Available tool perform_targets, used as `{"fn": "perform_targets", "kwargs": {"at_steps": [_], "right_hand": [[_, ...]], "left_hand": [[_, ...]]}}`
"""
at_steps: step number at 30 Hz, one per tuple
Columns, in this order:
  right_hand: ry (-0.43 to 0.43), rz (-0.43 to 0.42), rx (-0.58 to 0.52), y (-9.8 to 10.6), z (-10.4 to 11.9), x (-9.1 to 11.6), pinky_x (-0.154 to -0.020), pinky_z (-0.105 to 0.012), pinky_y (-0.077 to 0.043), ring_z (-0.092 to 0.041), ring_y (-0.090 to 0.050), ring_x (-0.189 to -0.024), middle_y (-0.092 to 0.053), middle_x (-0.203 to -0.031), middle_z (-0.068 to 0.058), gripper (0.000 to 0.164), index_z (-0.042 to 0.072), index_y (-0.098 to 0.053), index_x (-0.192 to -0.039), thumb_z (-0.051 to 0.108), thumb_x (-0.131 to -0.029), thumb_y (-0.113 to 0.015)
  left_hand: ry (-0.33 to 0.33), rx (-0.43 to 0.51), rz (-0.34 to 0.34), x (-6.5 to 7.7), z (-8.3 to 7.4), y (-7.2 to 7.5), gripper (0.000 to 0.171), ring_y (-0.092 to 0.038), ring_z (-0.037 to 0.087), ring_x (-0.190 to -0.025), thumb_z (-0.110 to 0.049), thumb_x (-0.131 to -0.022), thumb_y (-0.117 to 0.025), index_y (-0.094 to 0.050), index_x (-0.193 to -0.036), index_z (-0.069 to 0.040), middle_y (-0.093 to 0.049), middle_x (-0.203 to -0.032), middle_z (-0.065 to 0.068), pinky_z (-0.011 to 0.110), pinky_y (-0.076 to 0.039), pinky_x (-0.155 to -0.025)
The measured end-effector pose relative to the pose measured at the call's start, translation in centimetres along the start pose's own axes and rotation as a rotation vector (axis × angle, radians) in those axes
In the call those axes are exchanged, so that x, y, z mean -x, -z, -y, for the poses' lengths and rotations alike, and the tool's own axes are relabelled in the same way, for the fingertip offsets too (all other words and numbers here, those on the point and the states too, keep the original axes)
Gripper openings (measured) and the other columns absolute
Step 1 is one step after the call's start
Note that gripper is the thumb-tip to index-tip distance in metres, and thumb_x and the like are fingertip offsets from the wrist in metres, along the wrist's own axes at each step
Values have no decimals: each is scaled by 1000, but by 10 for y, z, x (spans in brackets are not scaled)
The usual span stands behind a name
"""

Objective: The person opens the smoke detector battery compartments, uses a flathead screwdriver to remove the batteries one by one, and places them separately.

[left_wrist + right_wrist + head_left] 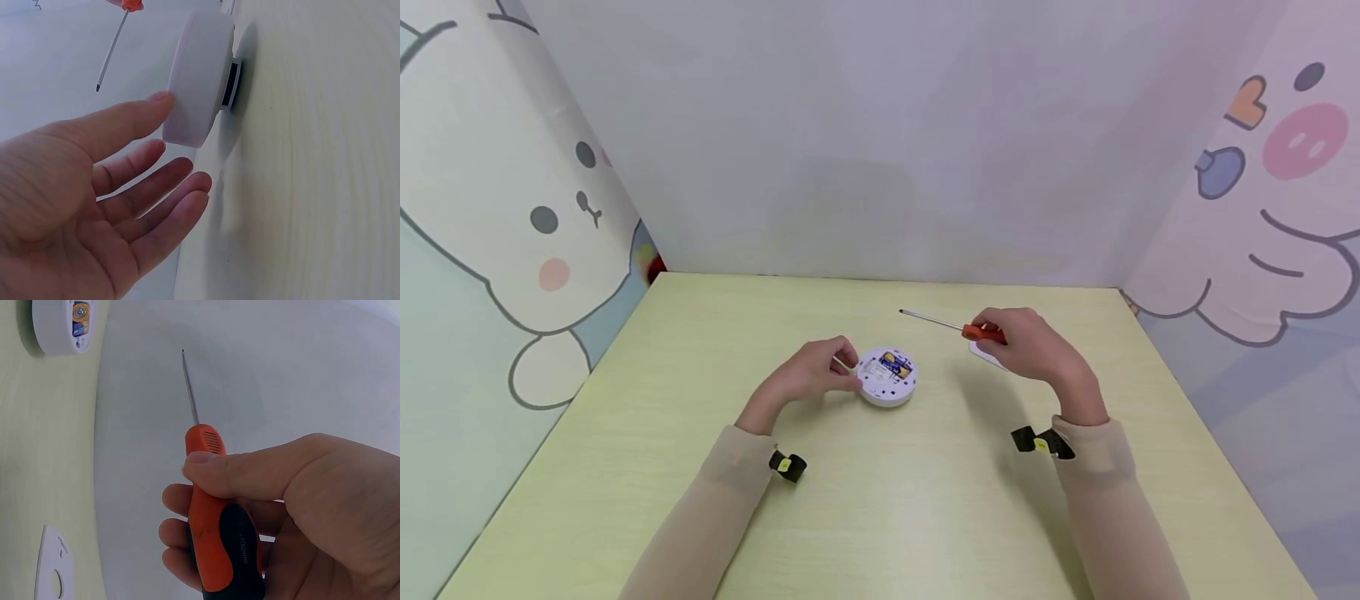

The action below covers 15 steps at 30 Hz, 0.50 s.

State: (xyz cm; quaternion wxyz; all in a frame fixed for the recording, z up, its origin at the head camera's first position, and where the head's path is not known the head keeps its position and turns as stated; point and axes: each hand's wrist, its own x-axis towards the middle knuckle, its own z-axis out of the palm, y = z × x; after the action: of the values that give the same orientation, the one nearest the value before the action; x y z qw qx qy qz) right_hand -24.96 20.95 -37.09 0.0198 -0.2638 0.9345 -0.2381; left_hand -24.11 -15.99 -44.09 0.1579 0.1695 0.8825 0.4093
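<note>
A round white battery-powered device (886,392) lies on the table, its side with batteries (896,364) facing up. My left hand (815,368) is at its left edge, and the thumb touches the rim of the device (200,81) in the left wrist view. The other fingers are loosely bent beside it. Above the table to the right, my right hand (1026,342) grips a screwdriver (209,531) by its orange and black handle. Its metal shaft points left, and the tip is in the air, apart from the device.
A flat white plate with a round hole (47,569) lies on the table by the right hand, partly hidden by it in the head view. The light wood table (880,517) is bordered by a plain back wall (880,150) and side panels with cartoon animals.
</note>
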Motion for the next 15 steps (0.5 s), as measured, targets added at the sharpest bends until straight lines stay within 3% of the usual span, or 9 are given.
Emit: {"fn": "perform_targets", "kwargs": {"at_steps": [15], "right_hand": [[1,6,-7,-2,-2,-1,-76,-38,-52,-16,-61,-78,-74,-97,-1,18,8,-73,-119,12,-103,-70]], "left_hand": [[-18,-44,-42,-2,3,2,17,-68,18,-104,-20,-100,-78,-67,-111,-12,-73,-109,2,38,-57,-93]]}}
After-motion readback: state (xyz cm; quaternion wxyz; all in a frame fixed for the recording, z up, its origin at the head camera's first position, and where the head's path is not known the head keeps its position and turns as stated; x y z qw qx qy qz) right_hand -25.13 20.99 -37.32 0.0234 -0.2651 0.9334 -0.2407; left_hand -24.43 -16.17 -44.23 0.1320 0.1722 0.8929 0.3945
